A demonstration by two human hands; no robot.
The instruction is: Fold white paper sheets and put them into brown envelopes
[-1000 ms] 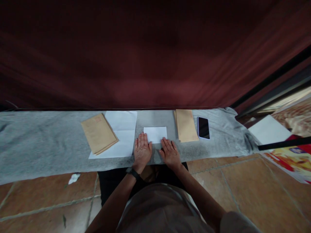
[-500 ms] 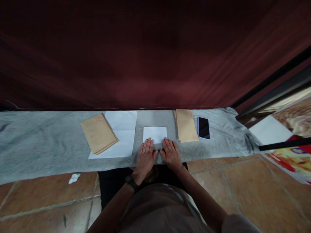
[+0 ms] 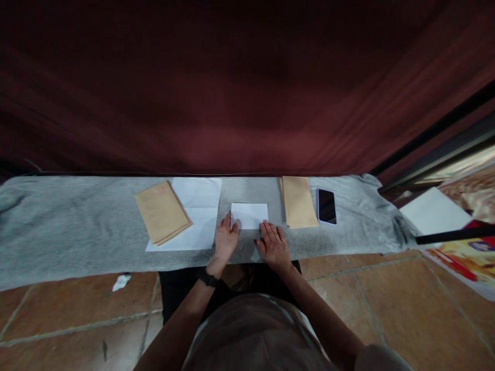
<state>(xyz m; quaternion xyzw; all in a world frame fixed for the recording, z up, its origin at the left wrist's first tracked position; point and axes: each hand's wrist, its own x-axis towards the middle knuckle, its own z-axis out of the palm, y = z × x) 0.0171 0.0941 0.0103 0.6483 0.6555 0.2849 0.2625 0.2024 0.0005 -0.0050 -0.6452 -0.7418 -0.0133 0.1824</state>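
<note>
Resting flat, straight-fingered, your right hand [image 3: 275, 248] touches the white paper [image 3: 249, 215] just below frame centre, probably light, easily creased, best held by side edges; whether your left hand [image 3: 226, 239] pinches it is unclear.

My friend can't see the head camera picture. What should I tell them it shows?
A person's left hand is at the left edge of a small white paper on gray cloth, the right hand at its near right corner. Brown envelopes and a phone lie nearby.
</note>
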